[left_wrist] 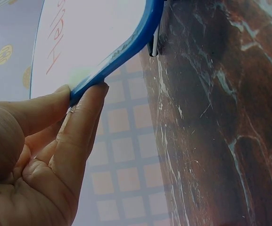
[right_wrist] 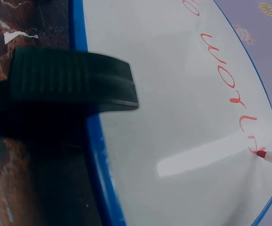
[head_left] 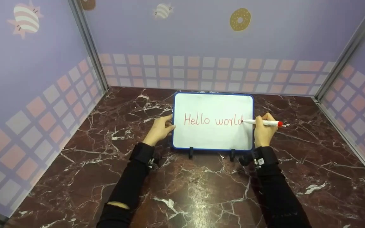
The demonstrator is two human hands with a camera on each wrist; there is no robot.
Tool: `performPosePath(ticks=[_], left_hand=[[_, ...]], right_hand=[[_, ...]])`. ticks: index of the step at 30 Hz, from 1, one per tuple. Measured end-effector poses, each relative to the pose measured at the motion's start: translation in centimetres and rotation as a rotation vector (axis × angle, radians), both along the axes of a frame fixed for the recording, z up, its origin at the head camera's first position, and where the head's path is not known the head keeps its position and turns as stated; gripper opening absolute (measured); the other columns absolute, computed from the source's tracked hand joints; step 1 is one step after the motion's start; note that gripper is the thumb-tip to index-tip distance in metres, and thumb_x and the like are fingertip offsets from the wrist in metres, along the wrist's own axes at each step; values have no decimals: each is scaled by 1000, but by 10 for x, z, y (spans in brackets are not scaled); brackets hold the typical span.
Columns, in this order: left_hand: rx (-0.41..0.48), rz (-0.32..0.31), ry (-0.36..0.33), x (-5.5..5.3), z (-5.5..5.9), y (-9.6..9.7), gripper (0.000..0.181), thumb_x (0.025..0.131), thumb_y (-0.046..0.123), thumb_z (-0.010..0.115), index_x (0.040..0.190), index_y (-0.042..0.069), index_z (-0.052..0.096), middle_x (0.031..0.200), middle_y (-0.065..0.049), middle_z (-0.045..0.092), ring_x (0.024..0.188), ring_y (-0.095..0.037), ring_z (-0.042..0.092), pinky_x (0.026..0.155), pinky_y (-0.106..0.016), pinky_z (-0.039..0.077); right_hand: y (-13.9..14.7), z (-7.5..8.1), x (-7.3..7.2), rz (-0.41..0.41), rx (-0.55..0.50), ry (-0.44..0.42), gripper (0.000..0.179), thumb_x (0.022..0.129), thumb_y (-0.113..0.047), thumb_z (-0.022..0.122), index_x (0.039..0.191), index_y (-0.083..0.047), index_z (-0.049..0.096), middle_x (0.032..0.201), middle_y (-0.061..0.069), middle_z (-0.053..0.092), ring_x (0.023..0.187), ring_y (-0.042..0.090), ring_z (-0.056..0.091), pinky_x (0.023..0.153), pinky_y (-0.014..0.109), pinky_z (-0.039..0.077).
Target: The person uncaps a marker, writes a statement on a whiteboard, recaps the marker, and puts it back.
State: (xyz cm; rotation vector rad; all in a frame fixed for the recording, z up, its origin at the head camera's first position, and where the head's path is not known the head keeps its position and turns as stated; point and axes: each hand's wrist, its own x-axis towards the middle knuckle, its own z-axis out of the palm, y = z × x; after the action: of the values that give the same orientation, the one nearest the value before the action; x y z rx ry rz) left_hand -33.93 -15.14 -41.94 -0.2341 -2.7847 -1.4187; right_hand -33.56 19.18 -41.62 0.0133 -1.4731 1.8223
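Observation:
A blue-framed whiteboard (head_left: 212,137) stands propped on a stand with black feet (head_left: 191,152), and "Hello world" is written across it in red. With thumb and fingers my left hand (head_left: 161,129) pinches the board's left edge; the left wrist view shows the thumb (left_wrist: 44,110) on the front and fingers behind the blue frame (left_wrist: 121,59). My right hand (head_left: 264,131) grips a white marker with a red end cap (head_left: 266,122) at the board's right side. In the right wrist view the red marker tip (right_wrist: 261,154) is at the letter "d".
The board stands on a dark red marbled table (head_left: 296,171) with white veins. Behind it rises a purple wall (head_left: 195,41) with checked squares, and side panels flank the table. A black stand clip (right_wrist: 74,77) overlaps the board's lower edge in the right wrist view.

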Motion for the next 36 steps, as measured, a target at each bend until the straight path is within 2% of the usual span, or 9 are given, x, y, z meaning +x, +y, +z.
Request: performPosePath(ticks=[6,12,20,26,32,36], left_hand=[[3,3,4,0,0,0,58,97,3,61,149,-3,37,115,-29,65,101,-37,68,83,-42,64],[4,-2,3,2,0,0,57,97,3,60,149,-4,37,118,-29,64,104,-38,68,84,-41,63],[-3,0,10,2,1,0,56,97,2,60,149,-4,38,116,-30,64,104,-38,67,85,-41,63],[-4,1,6,2,1,1,57,97,3,60,149,-4,38,117,-30,64,103,-38,68,85,-41,63],[8,9,-8,0,0,1,57,97,3,60,149,-3,38,121,-29,63,106,-38,67,85,-39,64],[12,9,-17,-1,0,0,57,97,3,60,150,-2,37,124,-29,62,108,-37,66,85,-39,63]], right_hand=[[0,4,4,-27,48,-38,28,81,13,49,65,17,27,46,-10,33,41,0,31,39,12,25],[1,7,4,-59,75,-54,32,79,14,49,57,5,29,47,-12,28,44,-1,25,44,13,18],[10,2,-2,-52,-33,15,31,82,14,49,58,5,33,45,-7,40,37,7,41,36,14,34],[12,-1,-3,-33,-54,14,35,85,12,52,57,-2,38,47,-4,45,39,10,45,36,19,39],[11,-2,-4,-29,-76,0,37,88,8,59,58,-5,42,52,-6,46,45,4,47,43,15,41],[11,-3,-4,-15,-87,1,37,89,7,60,59,-7,44,52,-5,48,46,4,48,44,16,42]])
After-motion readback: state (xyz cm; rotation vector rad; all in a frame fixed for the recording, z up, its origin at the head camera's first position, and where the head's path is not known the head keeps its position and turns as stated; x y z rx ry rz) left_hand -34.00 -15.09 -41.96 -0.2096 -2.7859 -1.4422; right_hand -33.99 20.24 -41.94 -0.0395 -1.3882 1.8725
